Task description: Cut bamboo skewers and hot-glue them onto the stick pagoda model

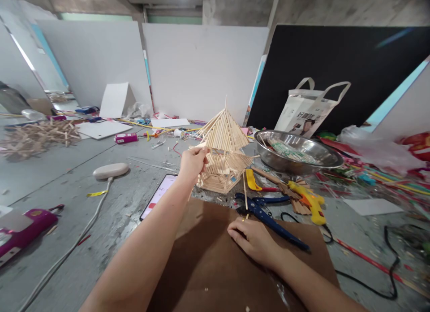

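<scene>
The pale wooden-stick model with a pointed, tiered roof (pixel 225 137) stands on the grey surface, just beyond the flat brown board (pixel 208 258). I have my left hand (pixel 204 153) at the left edge of its upper roof, thumb and fingers drawn together on the sticks. My right hand (pixel 250 240) rests low on the board, fingers curled inward, beside the blue-handled metal pliers (pixel 268 220). A thin, pale wooden stick (pixel 245 193) reaches down to my right fingertips; I cannot tell whether I am pinching it. The lit, dark-edged phone (pixel 159 197) lies near my left forearm.
</scene>
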`<state>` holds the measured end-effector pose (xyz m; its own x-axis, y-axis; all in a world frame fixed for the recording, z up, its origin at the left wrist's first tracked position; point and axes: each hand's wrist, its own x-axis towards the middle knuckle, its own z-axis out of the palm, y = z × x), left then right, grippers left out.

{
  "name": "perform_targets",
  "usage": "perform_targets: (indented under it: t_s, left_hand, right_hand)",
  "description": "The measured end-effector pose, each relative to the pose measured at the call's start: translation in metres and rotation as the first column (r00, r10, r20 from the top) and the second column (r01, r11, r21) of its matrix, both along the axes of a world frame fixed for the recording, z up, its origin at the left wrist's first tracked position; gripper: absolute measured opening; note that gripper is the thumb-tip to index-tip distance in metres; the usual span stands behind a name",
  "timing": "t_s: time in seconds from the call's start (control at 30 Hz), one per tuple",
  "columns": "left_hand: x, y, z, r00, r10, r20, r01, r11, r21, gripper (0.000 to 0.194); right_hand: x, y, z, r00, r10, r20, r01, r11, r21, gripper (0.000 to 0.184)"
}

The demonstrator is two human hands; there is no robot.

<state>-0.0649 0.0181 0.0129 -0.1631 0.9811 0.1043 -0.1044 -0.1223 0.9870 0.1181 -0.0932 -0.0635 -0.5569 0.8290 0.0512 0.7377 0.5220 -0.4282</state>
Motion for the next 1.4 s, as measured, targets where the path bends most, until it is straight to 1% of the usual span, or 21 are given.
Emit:
perform_targets:
  t_s: [0.43, 0.57, 0.63, 0.7, 0.73, 0.8, 0.83, 0.9, 0.97, 1.03, 1.13, 1.2, 1.3, 1.4]
  left_hand:
    - [0.000, 0.004, -0.004, 1.000, -0.007, 0.027, 0.006, 0.999, 0.038, 0.022]
    - [0.001, 0.002, -0.004, 0.999, -0.002, 0.034, 0.000, 0.998, 0.063, 0.022]
    - [0.002, -0.002, -0.003, 0.999, 0.005, 0.037, -0.009, 0.996, 0.092, 0.021]
    - [0.003, -0.007, -0.001, 0.999, 0.001, 0.035, -0.005, 0.992, 0.129, 0.022]
    - [0.004, -0.011, 0.000, 1.000, -0.012, 0.028, 0.008, 0.989, 0.146, 0.022]
    - [0.007, -0.020, 0.001, 0.999, -0.047, -0.006, 0.048, 0.986, 0.161, 0.023]
    - [0.008, -0.025, 0.001, 0.997, -0.076, -0.029, 0.079, 0.984, 0.157, 0.023]
    - [0.013, -0.036, -0.003, 0.989, -0.129, -0.074, 0.137, 0.982, 0.128, 0.024]
    - [0.018, -0.046, -0.010, 0.972, -0.207, -0.107, 0.217, 0.973, 0.081, 0.025]
    - [0.024, -0.056, -0.018, 0.949, -0.291, -0.117, 0.297, 0.955, 0.028, 0.028]
    - [0.031, -0.065, -0.028, 0.920, -0.357, -0.164, 0.360, 0.933, -0.014, 0.030]
    - [0.033, -0.067, -0.031, 0.913, -0.369, -0.175, 0.370, 0.929, -0.029, 0.031]
    - [0.033, -0.066, -0.034, 0.909, -0.377, -0.180, 0.376, 0.926, -0.040, 0.033]
    - [0.032, -0.064, -0.036, 0.905, -0.383, -0.188, 0.382, 0.923, -0.040, 0.034]
  right_hand:
    - [0.001, -0.002, 0.001, 1.000, 0.001, 0.007, -0.001, 1.000, 0.000, 0.027]
    - [0.001, -0.002, 0.001, 0.999, 0.001, -0.044, -0.002, 1.000, -0.015, 0.025]
    - [0.004, 0.000, 0.005, 0.996, -0.008, -0.086, 0.007, 1.000, -0.015, 0.023]
    - [0.011, 0.005, 0.013, 0.994, -0.040, -0.097, 0.041, 0.999, 0.004, 0.023]
    - [0.016, 0.007, 0.018, 0.994, -0.072, -0.084, 0.074, 0.997, 0.024, 0.023]
    - [0.029, 0.013, 0.032, 0.983, -0.182, -0.016, 0.183, 0.981, 0.070, 0.023]
    - [0.036, 0.016, 0.038, 0.970, -0.240, 0.048, 0.235, 0.968, 0.087, 0.024]
    - [0.050, 0.019, 0.048, 0.916, -0.317, 0.246, 0.308, 0.948, 0.076, 0.023]
    - [0.061, 0.019, 0.050, 0.843, -0.315, 0.436, 0.328, 0.943, 0.047, 0.023]
    - [0.066, 0.019, 0.046, 0.794, -0.278, 0.541, 0.318, 0.948, 0.022, 0.023]
    - [0.067, 0.020, 0.038, 0.790, -0.241, 0.564, 0.281, 0.959, 0.017, 0.015]
    - [0.066, 0.022, 0.037, 0.795, -0.265, 0.546, 0.292, 0.956, 0.039, 0.011]
    - [0.070, 0.024, 0.046, 0.784, -0.363, 0.503, 0.373, 0.924, 0.085, 0.012]
    - [0.079, 0.024, 0.063, 0.796, -0.440, 0.417, 0.437, 0.893, 0.108, 0.022]
